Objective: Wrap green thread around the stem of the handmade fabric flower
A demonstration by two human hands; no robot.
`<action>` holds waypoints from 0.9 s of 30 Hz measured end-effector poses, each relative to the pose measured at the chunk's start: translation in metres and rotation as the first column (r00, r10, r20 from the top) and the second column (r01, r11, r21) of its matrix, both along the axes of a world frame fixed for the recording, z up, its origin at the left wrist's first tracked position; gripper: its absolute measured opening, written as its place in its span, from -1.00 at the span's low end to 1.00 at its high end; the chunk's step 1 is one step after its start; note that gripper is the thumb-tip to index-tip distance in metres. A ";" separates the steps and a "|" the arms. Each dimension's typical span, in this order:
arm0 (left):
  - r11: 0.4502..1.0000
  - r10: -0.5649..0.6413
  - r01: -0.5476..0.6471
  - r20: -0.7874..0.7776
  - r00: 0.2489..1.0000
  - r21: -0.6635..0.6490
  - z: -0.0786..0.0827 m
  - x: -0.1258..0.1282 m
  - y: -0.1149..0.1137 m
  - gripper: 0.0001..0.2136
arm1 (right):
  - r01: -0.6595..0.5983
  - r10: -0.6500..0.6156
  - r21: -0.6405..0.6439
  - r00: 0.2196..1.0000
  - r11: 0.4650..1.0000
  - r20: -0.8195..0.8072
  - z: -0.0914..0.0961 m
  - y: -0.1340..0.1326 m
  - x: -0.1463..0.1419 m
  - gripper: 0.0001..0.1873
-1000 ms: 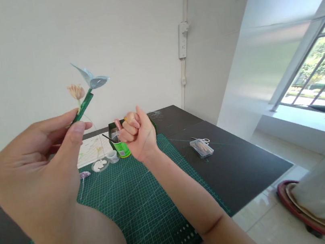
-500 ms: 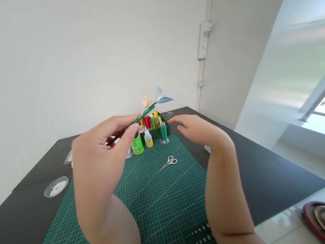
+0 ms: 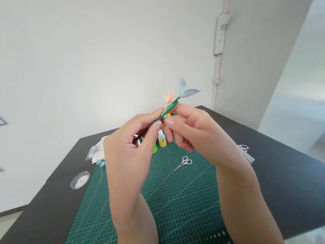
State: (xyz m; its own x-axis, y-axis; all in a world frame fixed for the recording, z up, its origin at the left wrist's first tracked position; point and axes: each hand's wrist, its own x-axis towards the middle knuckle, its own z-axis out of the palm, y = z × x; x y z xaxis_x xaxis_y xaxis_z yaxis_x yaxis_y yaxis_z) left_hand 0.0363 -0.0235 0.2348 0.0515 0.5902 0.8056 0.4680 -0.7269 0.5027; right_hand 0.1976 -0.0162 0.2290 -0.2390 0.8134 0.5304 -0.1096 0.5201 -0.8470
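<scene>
My left hand (image 3: 133,151) grips a slim artificial flower stem (image 3: 167,112), wrapped in shiny green and dark at its lower end. The stem slants up to the right, with pale blue petals or leaves (image 3: 187,89) at its tip. A small peach flower (image 3: 170,97) rises beside it. My right hand (image 3: 195,127) is closed at the stem's far side, thumb and forefinger pinched together. What lies between those fingertips is hidden. Below the hands, small scissors (image 3: 183,162) with white handles lie on a green cutting mat (image 3: 174,201).
Behind my hands stands a small bottle with a yellow label (image 3: 162,139), next to a partly hidden green can (image 3: 154,149). A clear round dish (image 3: 80,180) sits on the black table (image 3: 56,211) at left. White-handled scissors (image 3: 243,147) lie beyond my right wrist.
My right hand has come in from the right and closed at the stem; before, it was apart from it with fingers loosely bent. The view has turned left.
</scene>
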 end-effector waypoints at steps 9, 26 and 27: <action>0.998 0.064 -0.064 0.033 0.997 -0.025 0.000 0.001 0.004 -0.81 | 0.381 -0.401 0.218 0.914 0.899 0.056 -0.005 0.002 -0.008 -0.85; 0.949 -0.011 -0.089 -0.314 0.949 -0.304 0.003 -0.002 0.008 -0.80 | 0.432 -0.455 0.313 0.891 0.846 0.000 0.004 -0.030 0.016 -0.86; 0.942 -0.019 -0.099 -0.344 0.939 -0.321 0.003 -0.002 0.008 -0.81 | 0.438 -0.460 0.315 0.888 0.842 -0.006 0.004 -0.032 0.018 -0.87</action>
State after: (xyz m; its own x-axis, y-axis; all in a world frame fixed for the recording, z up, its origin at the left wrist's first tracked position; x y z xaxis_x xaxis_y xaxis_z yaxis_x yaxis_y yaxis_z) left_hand 0.0348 -0.0154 0.2375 0.2560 0.8250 0.5038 0.6772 -0.5250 0.5155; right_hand 0.2158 -0.0486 0.2334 0.0699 0.6447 0.7613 0.2496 0.7276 -0.6390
